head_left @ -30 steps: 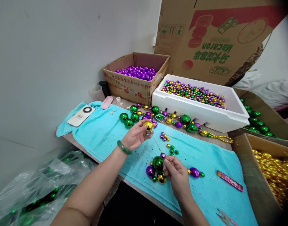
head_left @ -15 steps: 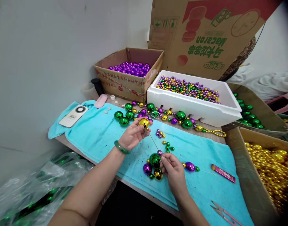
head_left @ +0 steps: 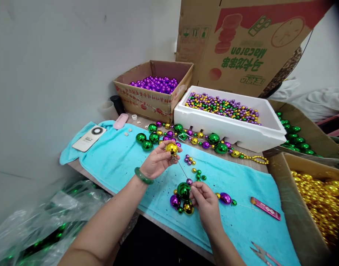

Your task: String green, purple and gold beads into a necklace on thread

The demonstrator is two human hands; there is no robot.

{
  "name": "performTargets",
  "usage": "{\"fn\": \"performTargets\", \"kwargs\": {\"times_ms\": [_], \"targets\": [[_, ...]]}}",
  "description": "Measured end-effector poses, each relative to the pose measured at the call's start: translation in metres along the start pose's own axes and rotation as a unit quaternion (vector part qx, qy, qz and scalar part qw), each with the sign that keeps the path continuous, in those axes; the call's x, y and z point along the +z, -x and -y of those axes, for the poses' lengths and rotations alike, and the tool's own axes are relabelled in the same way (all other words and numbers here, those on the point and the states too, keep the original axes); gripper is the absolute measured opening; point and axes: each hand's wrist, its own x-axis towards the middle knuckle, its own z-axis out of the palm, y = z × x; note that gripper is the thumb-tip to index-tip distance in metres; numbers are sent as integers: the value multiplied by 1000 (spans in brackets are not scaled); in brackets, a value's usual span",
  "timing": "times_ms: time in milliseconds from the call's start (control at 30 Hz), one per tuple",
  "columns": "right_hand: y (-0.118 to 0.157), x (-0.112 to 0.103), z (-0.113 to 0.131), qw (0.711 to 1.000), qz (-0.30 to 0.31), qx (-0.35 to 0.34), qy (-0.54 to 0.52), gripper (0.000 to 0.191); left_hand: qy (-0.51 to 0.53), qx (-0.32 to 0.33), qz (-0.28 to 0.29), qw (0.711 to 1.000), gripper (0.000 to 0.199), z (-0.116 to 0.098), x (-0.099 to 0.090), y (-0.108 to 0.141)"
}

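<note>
My left hand, with a green bangle at its wrist, grips a large gold bead above the towel. From below that bead a thin needle or thread slants down to a small purple bead. The fingers of my right hand are pinched at this purple bead. Beside them hangs or lies a large green bead, clustered with a purple bead and a dark gold bead. Right of my right hand, another purple bead lies on the same towel with a pale thread trailing from it.
A blue towel covers the table. Behind it lie a finished-looking bead strand, a white foam box and a carton of purple beads. A gold-bead carton, snips and a pink thread packet are right.
The whole view has shifted slightly down and right. Both hands keep nearly the same pose, with the gold bead and small purple bead still in their fingers.
</note>
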Motion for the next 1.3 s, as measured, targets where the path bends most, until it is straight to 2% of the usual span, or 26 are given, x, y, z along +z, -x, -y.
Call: {"fn": "performTargets", "kwargs": {"times_ms": [100, 233, 300, 367, 400, 433, 533, 600, 667, 767, 867, 933, 1000, 1067, 1100, 1133, 1200, 1300], "targets": [[1, 4, 3, 1000, 9, 0, -6, 30, -69, -16, 24, 997, 39, 6, 0, 1], [7, 12, 9, 999, -2, -29, -14, 28, -121, -102, 118, 980, 53, 20, -17, -5], [12, 16, 9, 999, -5, -42, -7, 27, -142, -97, 95, 980, 48, 31, -27, -15], [18, 21, 8, 999, 6, -42, 5, 28, -251, -40, 55, 966, 31, 47, -32, -27], [20, 23, 7, 999, 14, -40, 9, 28, -332, -3, 56, 942, 23, 56, -31, -33], [22, 24, 5, 999, 22, -39, 12, 28, -418, 34, 73, 905, 17, 66, -28, -38], [25, 26, 2, 998, 35, -41, 13, 28, -617, 116, 163, 761, 8, 89, -14, -49], [26, 24, 1, 998, 36, -43, 13, 29, -689, 136, 201, 683, 8, 98, -7, -52], [24, 20, 0, 999, 31, -43, 14, 31, -723, 135, 220, 640, 9, 102, -3, -52], [22, 16, -1, 999, 21, -42, 15, 34, -732, 108, 251, 624, 4, 105, -3, -51], [20, 15, -1, 999, 20, -39, 17, 36, -711, 75, 281, 640, 10, 108, -7, -50], [20, 15, 0, 999, 22, -37, 18, 36, -667, 74, 268, 691, 14, 108, -10, -50], [20, 13, 1, 999, 17, -38, 21, 35, -585, 75, 195, 784, 14, 102, -14, -49], [20, 9, 1, 999, 6, -38, 28, 34, -442, 52, 75, 892, 17, 89, -17, -48], [20, 6, 1, 999, 0, -37, 32, 34, -350, 33, 14, 936, 20, 80, -18, -47], [20, 3, 2, 999, -5, -34, 37, 34, -253, 15, -36, 967, 24, 69, -19, -45], [19, -1, 3, 999, -11, -29, 45, 35, -88, -6, -93, 992, 27, 48, -21, -40], [16, -5, 4, 998, -18, -33, 50, 35, 31, -8, -113, 993, 22, 23, -23, -31]]}}
